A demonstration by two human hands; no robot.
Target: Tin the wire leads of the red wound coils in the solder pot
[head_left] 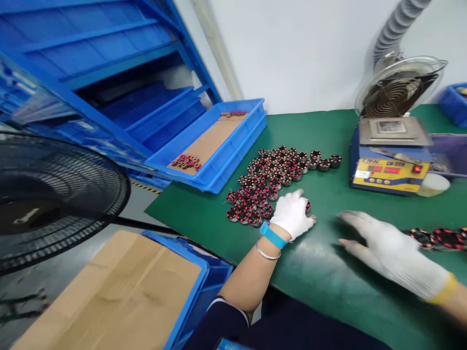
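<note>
Ring-shaped motor stators with copper and red windings [272,170] stand in a crowded group on the green table. My left hand [293,214], in a white glove, is at the near right side of this group. Its fingers curl round one stator [308,207], of which only a red-wound edge shows past the glove. My right hand [383,248], also gloved, is over the table to the right, slightly blurred. Its thumb and fingers are apart, with nothing between them. Beyond its wrist lies a row of more stators [448,238].
A soldering pot with a yellow front panel [390,170] stands at the back right under a round fume hood [399,90]. Left of the stators is a blue tray [233,155] with cardboard and several stators. A black fan [54,199] and a cardboard-covered crate [120,291] flank the table's left edge.
</note>
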